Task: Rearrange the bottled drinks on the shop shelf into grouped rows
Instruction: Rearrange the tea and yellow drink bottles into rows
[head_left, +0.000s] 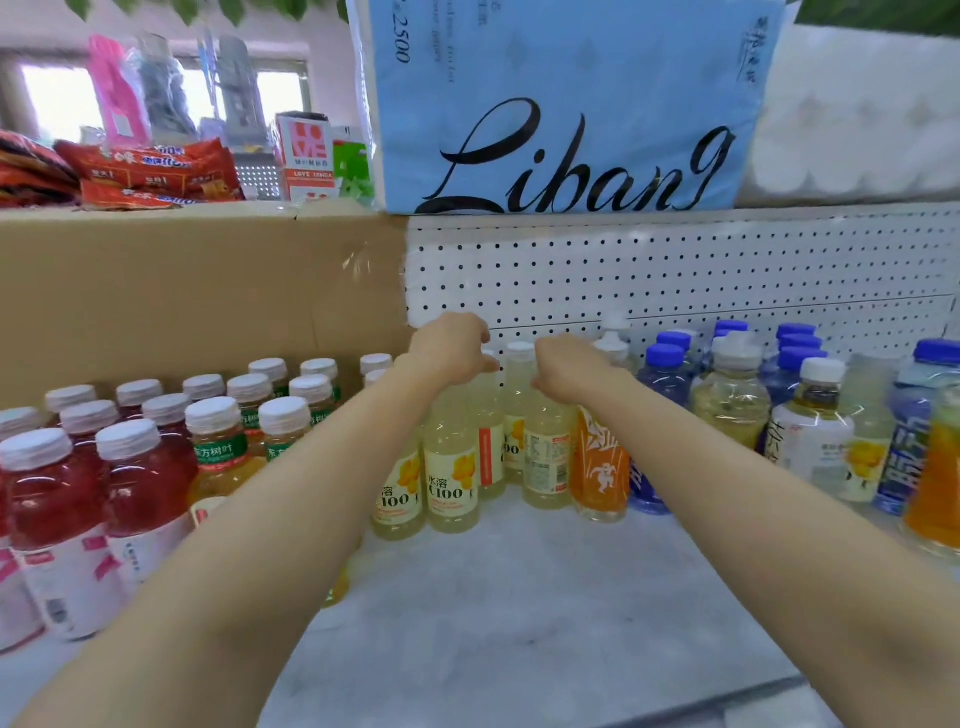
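One head-worn wide-angle view looks forward and slightly down from close in front of the shelf (545, 587); both forearms reach away from the lens toward the far pegboard back (675, 270); bottle rows run off the left and right edges; stock on the upper tier fills the top; straight lines bow near the edges.

Left hand (451, 347) gripping a pale yellow C100 bottle (451, 467) by its top | right hand (571, 366) clutching its neighbour (545, 457) | red drinks (52, 499) grouped left | blue-capped waters (665, 374) right

Glossy plastic bottles (451, 467), matt cardboard box (197, 291)
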